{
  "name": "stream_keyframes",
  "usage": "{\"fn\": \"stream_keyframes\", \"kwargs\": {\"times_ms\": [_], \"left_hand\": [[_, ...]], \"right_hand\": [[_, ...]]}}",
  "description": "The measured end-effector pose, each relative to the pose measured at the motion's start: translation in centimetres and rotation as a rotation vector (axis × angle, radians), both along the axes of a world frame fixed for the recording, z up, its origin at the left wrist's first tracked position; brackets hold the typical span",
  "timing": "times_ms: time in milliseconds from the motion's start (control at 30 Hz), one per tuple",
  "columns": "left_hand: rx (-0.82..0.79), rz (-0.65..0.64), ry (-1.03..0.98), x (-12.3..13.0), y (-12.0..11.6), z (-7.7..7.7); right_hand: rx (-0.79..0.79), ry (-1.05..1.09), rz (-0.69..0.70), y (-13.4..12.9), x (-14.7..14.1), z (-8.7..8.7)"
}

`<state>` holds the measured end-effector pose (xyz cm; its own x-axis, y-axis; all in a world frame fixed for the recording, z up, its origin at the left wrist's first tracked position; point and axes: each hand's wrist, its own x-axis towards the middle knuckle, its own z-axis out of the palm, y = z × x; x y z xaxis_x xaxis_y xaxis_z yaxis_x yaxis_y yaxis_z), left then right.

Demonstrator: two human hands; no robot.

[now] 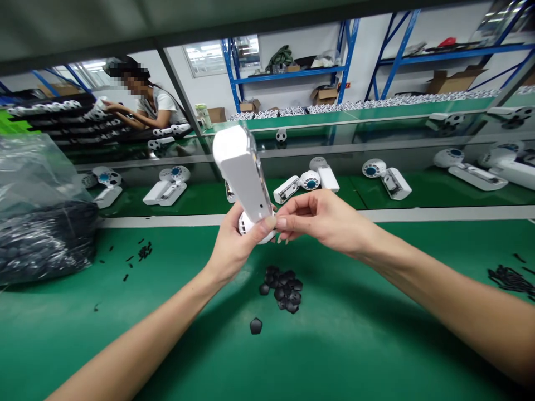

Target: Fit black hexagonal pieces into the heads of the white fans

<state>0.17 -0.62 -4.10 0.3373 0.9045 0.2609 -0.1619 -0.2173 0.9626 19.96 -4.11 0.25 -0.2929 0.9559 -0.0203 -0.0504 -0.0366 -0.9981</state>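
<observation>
White boxy plastic housing clamped in the left hand, right hand pinching its lower end.

Your left hand curls upright in a closed grip, your right hand reaches across with fingertips pinched just beside it, left forearm and right forearm bare and angled inward

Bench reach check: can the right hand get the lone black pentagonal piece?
Likely yes: only green mat lies between the right hand and the black piece, though that hand is at the white device.
</observation>
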Motion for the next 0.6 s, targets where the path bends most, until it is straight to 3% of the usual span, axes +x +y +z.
{"fn": "stream_keyframes", "kwargs": {"times_ms": [100, 333, 467, 600], "left_hand": [[-0.052, 0.077, -0.017, 0.5, -0.7, 0.1], [-0.126, 0.076, -0.080, 0.7, -0.6, 1.3], [-0.125, 0.041, -0.158, 0.8, -0.6, 1.6], [-0.088, 0.014, -0.128, 1.2, -1.2, 1.2]], "right_hand": [[-0.020, 0.036, -0.005, -0.4, -0.6, -0.4], [0.027, 0.014, 0.120, -0.7, 0.0, 0.0], [0.089, -0.041, -0.002, -0.5, -0.2, -0.2], [0.050, 0.075, 0.184, -0.4, -1.1, -1.3]]}}
